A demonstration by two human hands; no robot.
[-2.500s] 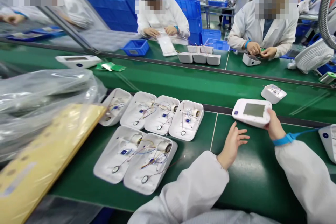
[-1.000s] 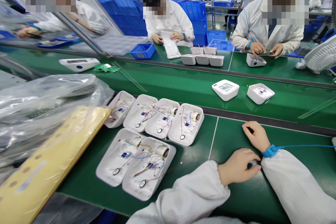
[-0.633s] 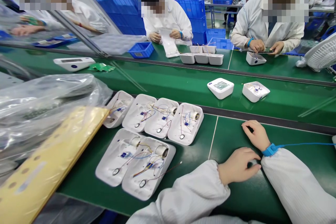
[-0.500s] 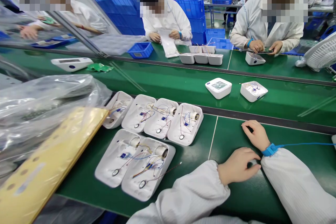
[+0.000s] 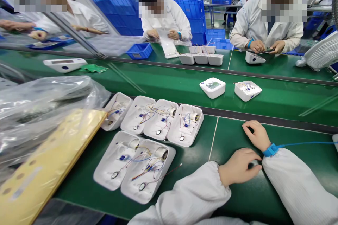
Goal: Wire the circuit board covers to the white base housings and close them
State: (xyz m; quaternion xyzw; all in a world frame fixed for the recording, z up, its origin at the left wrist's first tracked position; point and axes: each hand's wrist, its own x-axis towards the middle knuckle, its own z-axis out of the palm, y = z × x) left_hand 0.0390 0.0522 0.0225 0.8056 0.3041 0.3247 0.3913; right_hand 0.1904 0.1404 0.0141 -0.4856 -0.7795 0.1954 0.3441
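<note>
Six white housings (image 5: 161, 123), wires showing inside, sit in two rows left on our green bench (image 5: 200, 151); to their right rests our left hand (image 5: 241, 167), thumb apart from its curled fingers; just beyond is our right hand (image 5: 256, 134), fingers bent, whether their tips meet we cannot tell; farther off, two white units (image 5: 212, 88) lie on the belt (image 5: 163, 84).

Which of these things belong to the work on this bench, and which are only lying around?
Probably the work:
six wired white shells on the bench
screen unit and another wired shell on the green strip

Apparently lying about:
white fan
blue basket
clear plastic and yellow slab, though their use is unclear
</note>
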